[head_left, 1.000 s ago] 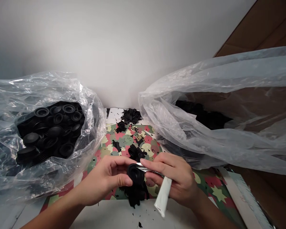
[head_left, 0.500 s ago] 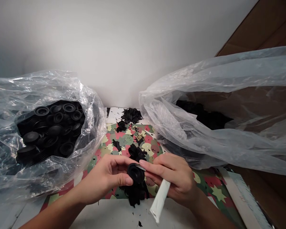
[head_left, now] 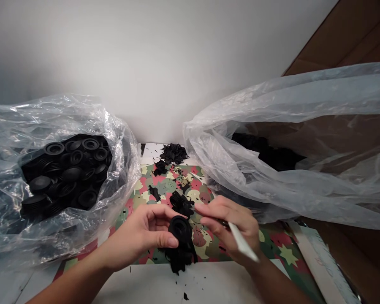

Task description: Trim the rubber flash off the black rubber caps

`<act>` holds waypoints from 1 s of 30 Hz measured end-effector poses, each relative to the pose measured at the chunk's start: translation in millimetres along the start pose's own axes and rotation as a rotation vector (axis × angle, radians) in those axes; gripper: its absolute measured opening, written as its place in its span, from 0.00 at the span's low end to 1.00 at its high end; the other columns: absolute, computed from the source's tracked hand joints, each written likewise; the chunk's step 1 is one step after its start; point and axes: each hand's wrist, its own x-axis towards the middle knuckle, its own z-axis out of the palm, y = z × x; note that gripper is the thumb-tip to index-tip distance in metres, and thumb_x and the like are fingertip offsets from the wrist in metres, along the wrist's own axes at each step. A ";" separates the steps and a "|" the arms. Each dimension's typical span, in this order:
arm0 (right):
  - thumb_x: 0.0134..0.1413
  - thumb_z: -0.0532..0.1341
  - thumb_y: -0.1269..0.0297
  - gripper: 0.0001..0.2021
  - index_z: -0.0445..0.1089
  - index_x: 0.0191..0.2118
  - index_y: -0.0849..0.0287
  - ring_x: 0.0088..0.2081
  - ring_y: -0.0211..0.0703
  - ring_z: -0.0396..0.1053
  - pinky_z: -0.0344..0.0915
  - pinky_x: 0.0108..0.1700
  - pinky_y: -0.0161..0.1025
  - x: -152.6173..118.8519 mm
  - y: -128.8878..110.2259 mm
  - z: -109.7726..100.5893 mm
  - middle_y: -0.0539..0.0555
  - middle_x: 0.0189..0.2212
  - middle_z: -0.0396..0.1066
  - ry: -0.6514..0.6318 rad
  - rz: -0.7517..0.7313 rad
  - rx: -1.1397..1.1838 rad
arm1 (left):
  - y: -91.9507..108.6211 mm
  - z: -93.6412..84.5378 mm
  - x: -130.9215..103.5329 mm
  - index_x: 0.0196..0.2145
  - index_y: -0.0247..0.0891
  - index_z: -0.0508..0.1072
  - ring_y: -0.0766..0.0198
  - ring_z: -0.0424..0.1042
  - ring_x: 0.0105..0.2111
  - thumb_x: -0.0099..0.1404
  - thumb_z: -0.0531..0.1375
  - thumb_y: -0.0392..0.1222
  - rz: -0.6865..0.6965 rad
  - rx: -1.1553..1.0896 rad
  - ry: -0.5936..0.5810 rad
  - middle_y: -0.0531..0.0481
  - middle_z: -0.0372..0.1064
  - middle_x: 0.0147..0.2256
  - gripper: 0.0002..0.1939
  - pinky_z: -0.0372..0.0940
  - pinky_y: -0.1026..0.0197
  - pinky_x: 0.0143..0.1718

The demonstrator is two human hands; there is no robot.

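Low in the centre of the frame, the left hand (head_left: 139, 236) pinches a ribbed black rubber cap (head_left: 180, 230) by its rim; it looks light, soft and flexible. The right hand (head_left: 231, 230) grips a white-handled tool (head_left: 242, 245), probably a blade, just beside it.

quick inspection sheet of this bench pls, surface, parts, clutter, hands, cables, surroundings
surface: white bench top with a camouflage-patterned mat on it
job's things: round black ribbed rubber part; thin white-handled trimming tool
clutter: black rubber offcuts at the far end of the mat, more under the held part, specks on the bench
grippers: left hand fingers pinch the rubber part; right hand grips the tool, its tip beside the part
cables: nothing seen
surroundings: clear plastic bag of black ribbed parts at left; larger clear plastic bag at right, dark contents unclear; pale wall; brown panel
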 end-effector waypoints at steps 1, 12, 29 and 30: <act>0.66 0.64 0.66 0.09 0.80 0.48 0.54 0.24 0.37 0.68 0.65 0.25 0.34 0.6 0.4 -0.4 0.50 0.25 0.72 0.033 0.043 0.025 | -0.2 0.1 0.1 0.34 0.36 0.81 0.69 0.69 0.26 0.52 0.75 0.37 -0.008 -0.003 0.012 0.53 0.75 0.28 0.11 0.68 0.67 0.30; 0.62 0.66 0.70 0.12 0.81 0.49 0.55 0.25 0.39 0.68 0.66 0.25 0.36 -0.6 -6.6 3.1 0.51 0.26 0.73 0.018 0.109 -0.031 | -5.3 -1.3 3.7 0.37 0.37 0.74 0.67 0.76 0.35 0.47 0.76 0.28 0.138 -0.045 0.169 0.53 0.76 0.36 0.21 0.72 0.66 0.38; 0.67 0.62 0.68 0.11 0.80 0.50 0.58 0.24 0.37 0.67 0.63 0.25 0.34 0.1 -8.2 6.7 0.50 0.23 0.71 -0.164 -0.077 -0.183 | -0.6 3.7 4.0 0.30 0.35 0.82 0.65 0.75 0.30 0.40 0.77 0.28 0.056 0.075 0.205 0.53 0.77 0.29 0.17 0.71 0.65 0.33; 0.67 0.62 0.68 0.11 0.80 0.50 0.59 0.24 0.37 0.67 0.63 0.26 0.34 0.1 -7.7 6.4 0.50 0.24 0.71 -0.165 -0.089 -0.190 | -0.8 3.4 3.8 0.30 0.36 0.83 0.66 0.75 0.29 0.40 0.77 0.28 0.050 0.069 0.200 0.54 0.77 0.28 0.17 0.70 0.66 0.32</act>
